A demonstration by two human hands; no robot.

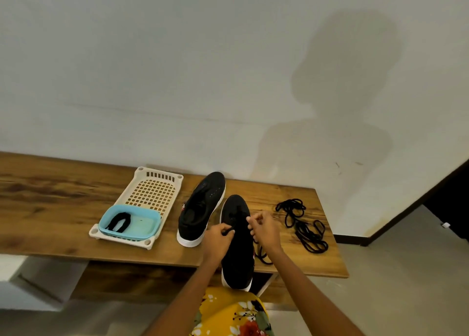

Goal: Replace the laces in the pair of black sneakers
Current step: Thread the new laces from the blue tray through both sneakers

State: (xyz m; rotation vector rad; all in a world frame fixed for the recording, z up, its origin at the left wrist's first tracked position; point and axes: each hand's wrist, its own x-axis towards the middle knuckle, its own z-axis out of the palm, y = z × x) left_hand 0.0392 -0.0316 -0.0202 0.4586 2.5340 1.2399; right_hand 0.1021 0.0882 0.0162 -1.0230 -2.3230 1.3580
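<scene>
Sneakers, black with white soles: near sneaker laid lengthwise at the bench front edge, heel overhanging toward the lap; second sneaker just beside, to its left, seemingly without laces. Left hand fingers curled, pinched a black lace end over the eyelets. Right hand fingers curled, appeared pinched on the other end above the tongue. Loose laces piled at right; folded lace in a blue tray on a cream basket. Likely best done by keeping both ends even and feeding each tip fully through its eyelet before pulling snug. No readable brand or writing seen.
</scene>
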